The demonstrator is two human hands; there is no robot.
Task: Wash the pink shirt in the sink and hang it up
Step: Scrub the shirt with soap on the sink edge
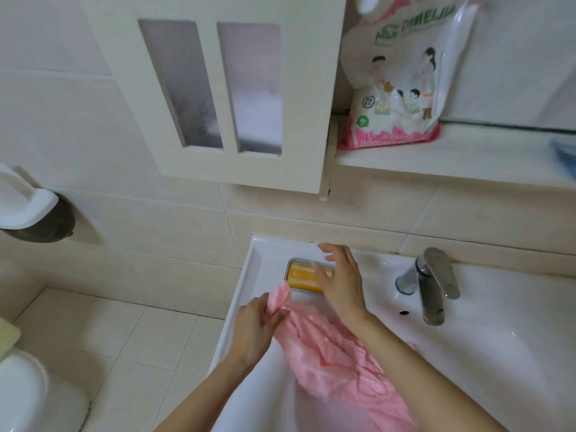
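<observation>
The pink shirt (330, 350) lies crumpled across the left side of the white sink (486, 344). My left hand (255, 325) pinches one end of the shirt at the sink's left rim. My right hand (341, 280) hovers with fingers spread over a yellow soap bar (302, 277) in a metal dish at the sink's back left corner. It holds nothing. Whether it touches the soap cannot be told.
A chrome faucet (431, 285) stands at the back of the sink. Above it, a shelf (467, 160) carries a detergent bag (402, 79) beside a white wall cabinet (224, 88). A toilet (28, 391) stands at the lower left on the tiled floor.
</observation>
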